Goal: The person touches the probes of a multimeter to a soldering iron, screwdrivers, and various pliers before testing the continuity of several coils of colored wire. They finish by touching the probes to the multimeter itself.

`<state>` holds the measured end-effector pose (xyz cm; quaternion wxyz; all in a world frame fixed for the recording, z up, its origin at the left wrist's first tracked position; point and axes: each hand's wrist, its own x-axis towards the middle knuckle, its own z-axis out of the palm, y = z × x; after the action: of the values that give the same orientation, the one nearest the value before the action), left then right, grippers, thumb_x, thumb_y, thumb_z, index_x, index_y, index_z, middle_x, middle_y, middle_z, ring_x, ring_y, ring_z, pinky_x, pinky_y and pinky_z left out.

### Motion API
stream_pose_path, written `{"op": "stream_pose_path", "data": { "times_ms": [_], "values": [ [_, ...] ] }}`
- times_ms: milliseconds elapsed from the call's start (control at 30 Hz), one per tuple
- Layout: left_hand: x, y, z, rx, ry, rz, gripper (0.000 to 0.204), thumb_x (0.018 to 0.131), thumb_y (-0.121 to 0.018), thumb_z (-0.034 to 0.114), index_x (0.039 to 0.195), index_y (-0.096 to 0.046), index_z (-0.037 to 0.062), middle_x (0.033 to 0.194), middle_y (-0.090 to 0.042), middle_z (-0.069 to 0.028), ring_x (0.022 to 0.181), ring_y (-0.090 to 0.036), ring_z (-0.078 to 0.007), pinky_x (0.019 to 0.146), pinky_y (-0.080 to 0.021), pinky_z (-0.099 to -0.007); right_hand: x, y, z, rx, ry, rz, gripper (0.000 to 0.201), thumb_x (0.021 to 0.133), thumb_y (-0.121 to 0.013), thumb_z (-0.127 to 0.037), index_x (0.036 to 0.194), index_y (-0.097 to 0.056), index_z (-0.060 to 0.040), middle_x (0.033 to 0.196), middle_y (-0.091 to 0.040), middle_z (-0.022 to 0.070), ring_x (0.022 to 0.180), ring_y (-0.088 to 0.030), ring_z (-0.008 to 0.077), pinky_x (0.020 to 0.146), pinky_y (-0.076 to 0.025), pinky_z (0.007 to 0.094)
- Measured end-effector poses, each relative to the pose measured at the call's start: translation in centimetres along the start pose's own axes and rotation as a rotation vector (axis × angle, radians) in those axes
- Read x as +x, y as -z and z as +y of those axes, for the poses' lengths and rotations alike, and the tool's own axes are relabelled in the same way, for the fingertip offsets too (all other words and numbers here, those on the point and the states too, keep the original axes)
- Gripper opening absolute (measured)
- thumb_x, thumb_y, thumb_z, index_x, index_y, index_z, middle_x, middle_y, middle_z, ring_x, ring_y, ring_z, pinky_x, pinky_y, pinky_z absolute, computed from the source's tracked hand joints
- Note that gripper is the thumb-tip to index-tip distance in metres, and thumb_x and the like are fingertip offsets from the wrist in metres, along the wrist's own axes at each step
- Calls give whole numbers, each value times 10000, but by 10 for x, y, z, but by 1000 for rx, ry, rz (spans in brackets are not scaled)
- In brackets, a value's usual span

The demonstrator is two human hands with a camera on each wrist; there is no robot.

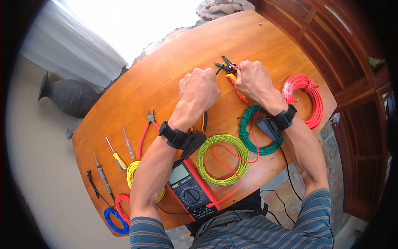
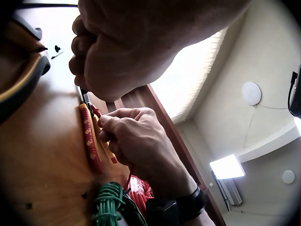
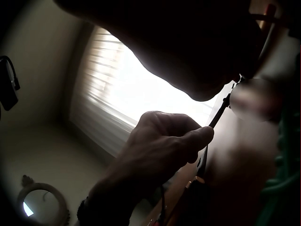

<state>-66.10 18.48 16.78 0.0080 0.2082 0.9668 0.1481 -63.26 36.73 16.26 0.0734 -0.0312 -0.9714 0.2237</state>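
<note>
My left hand (image 1: 200, 89) pinches a slim black probe (image 3: 219, 115) between thumb and finger, its tip pointing toward my right hand. With curled fingers my right hand (image 1: 255, 81) pinches a small red probe or clip (image 2: 96, 111). The two tips are close together; whether they touch cannot be told. Under and beside the right hand lie pliers with red-and-yellow handles (image 1: 238, 89). A red-edged multimeter (image 1: 190, 191) lies at the table's near edge, a red lead (image 1: 227, 164) looping from it across a yellow-green wire coil (image 1: 200, 166).
A green coil (image 1: 244, 137) and red coil (image 1: 317, 103) lie at right. Red-handled cutters (image 1: 145, 135), a yellow screwdriver (image 1: 120, 162), a tester (image 1: 129, 145), a soldering iron (image 1: 103, 178) and a blue coil (image 1: 108, 222) lie at left. Orange-and-black handles (image 1: 204, 121) show behind the left wrist.
</note>
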Motion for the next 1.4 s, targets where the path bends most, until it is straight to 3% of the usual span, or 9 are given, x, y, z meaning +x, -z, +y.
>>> {"op": "stream_pose_path", "data": {
  "times_ms": [300,333,367,467,533,700,900,1200,1400],
  "values": [
    [-39,28,16,24,-106,53,249,966,-687,215,855,-696,-8,849,-723,-223,838,-709,-462,736,-555,-551,-42,44,13,300,25,155,213,965,-658,-129,946,-749,63,872,-716,323,798,-718,498,714,-576,508],
    [-46,32,17,24,-112,51,249,966,-687,215,855,-696,-8,849,-723,-223,838,-709,-462,736,-555,-551,-54,58,9,332,-39,144,192,1000,-639,-106,985,-749,51,814,-737,223,721,-718,359,677,-546,428],
    [-52,36,18,12,-153,80,239,975,-693,203,862,-694,-8,857,-733,-218,818,-723,-459,712,-566,-550,-65,68,10,331,-44,148,192,1000,-639,-106,985,-749,51,814,-737,223,721,-718,359,677,-546,428],
    [-68,44,26,-22,-222,108,228,986,-702,189,866,-680,-3,850,-732,-205,789,-731,-448,676,-569,-547,-96,95,13,645,-105,153,184,1057,-636,-116,1028,-737,36,774,-699,76,681,-645,164,634,-503,332],
    [-78,48,34,-44,-251,107,227,988,-707,187,863,-668,1,835,-722,-197,780,-726,-441,665,-561,-544,-119,114,12,864,-88,276,202,1131,-597,-134,1153,-732,15,788,-608,-55,587,-460,0,508,-322,187],
    [-97,53,61,-92,-302,72,199,962,-735,151,840,-678,4,788,-697,-157,774,-702,-394,671,-535,-491,-157,156,32,926,-52,544,168,1096,-668,-158,1116,-734,-5,824,-647,-33,616,-480,5,534,-331,191],
    [-105,39,86,-163,-420,6,176,956,-736,141,851,-695,7,813,-705,-151,774,-706,-377,681,-539,-491,-170,163,93,956,-257,823,143,1062,-716,-146,1121,-739,-17,829,-663,-27,598,-484,10,517,-318,192],
    [-113,22,94,-92,-465,-134,173,949,-745,163,864,-713,16,825,-705,-150,800,-714,-387,691,-545,-502,-182,128,137,827,-342,697,191,1095,-666,-176,1037,-744,-13,776,-641,-43,674,-509,23,613,-392,218],
    [-107,37,80,-60,-339,59,183,961,-750,177,879,-727,15,789,-715,-161,756,-707,-384,678,-533,-478,-168,107,152,586,-374,655,225,1073,-657,-170,998,-743,24,779,-717,18,703,-645,87,651,-519,293]
  ]
}}
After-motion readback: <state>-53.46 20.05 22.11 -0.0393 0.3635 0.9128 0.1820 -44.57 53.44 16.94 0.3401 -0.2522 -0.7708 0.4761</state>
